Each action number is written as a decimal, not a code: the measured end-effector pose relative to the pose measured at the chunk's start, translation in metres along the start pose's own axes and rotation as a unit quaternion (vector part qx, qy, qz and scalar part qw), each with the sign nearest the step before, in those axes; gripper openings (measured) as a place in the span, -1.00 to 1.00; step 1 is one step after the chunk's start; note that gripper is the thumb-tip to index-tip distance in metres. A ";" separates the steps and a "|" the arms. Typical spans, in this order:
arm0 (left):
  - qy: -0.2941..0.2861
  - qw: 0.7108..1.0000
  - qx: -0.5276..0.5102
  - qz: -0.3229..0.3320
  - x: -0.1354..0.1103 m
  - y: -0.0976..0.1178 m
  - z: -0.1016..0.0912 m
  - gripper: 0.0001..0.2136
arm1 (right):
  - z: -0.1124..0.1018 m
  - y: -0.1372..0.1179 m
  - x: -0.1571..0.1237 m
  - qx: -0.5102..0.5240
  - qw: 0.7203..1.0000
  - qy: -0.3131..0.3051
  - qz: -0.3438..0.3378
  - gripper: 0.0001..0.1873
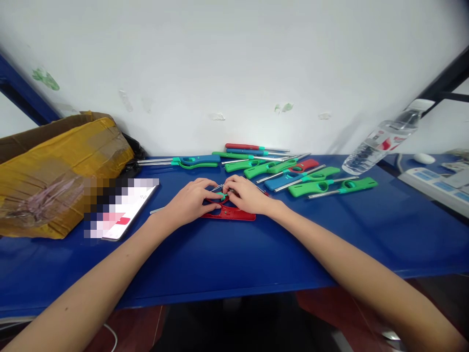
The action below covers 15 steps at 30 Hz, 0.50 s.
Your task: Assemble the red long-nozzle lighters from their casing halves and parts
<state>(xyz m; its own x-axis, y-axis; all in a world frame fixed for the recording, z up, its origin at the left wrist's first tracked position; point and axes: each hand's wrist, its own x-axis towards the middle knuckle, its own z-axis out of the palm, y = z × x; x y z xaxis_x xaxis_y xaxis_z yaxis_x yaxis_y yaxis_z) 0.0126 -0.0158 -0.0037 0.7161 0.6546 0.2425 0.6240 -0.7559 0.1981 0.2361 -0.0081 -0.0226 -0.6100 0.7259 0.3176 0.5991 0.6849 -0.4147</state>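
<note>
The head view shows the work at a middle stage: a red lighter casing (236, 213) lies on the blue counter (234, 264) directly in front of the person, under and between both hands, with teal inner parts (222, 196) showing beside it, so this piece appears to be open rather than closed up. The left hand (192, 198) comes in from the left, its thumb at the edge of the red casing and its other fingers bent beyond it near the teal parts; thumb and forefinger stand a little apart, and I cannot tell whether they clamp the piece or only steady it. The right hand (245, 193) has its fingers bunched closely over the same spot, hiding whatever small part they may pinch, so their grip cannot be told either. A metal tube (157, 210) pokes out to the left, below the left wrist. Beyond the hands, toward the wall, lie lighters that look whole, each with handle and tube together: a blue-and-green pair (200, 161) at the left, a loose pile in the middle and a green lighter (361, 184) at the far right. Judged from this, the red piece is what remains unfinished, its inner parts not yet enclosed; how many of those behind are complete cannot be confirmed.
</note>
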 end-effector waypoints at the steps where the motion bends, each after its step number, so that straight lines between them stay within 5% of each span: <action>1: 0.002 1.000 0.001 0.001 0.000 0.000 0.001 -0.77 | 0.000 0.000 0.000 -0.001 1.000 0.000 -0.001 -0.83; 15: 0.004 1.000 0.022 -0.004 0.000 0.004 0.002 -0.78 | 0.001 0.002 0.000 0.007 1.000 0.004 -0.005 -0.82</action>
<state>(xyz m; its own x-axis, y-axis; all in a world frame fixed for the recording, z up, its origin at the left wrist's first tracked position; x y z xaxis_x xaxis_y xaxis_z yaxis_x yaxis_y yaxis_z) 0.0161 -0.0186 -0.0049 0.7084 0.6610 0.2477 0.6432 -0.7490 0.1590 0.2366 -0.0067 -0.0240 -0.6118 0.7189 0.3298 0.5854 0.6920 -0.4224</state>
